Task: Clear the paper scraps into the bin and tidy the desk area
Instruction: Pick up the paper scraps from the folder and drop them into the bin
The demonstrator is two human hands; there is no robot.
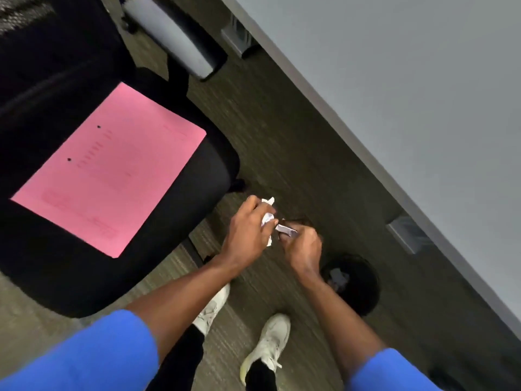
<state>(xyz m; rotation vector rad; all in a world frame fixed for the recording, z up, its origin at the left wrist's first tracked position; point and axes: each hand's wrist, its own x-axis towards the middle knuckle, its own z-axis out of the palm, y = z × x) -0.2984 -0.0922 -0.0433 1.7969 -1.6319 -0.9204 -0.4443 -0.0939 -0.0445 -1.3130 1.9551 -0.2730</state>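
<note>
**deskrat42:** so where's this at? the left hand (245,232) has its grip closed round a crumpled white paper wad (267,213), and the right hand (301,245) is pinching a small flat scrap (286,228) between fingertips, the two hands nearly touching above the carpet

**binwatcher:** looks like the gathering step to me, scraps being bunched together before the drop. the bin (355,286) sits on the floor just past the right wrist, near the table (408,88) edge, with some paper already inside

**deskrat42:** next move?

**binwatcher:** I'd guess swing both hands over the bin mouth and open up. the pink sheet (110,167) on the chair (197,176) seat, well away from the bin, still needs sorting too
</note>
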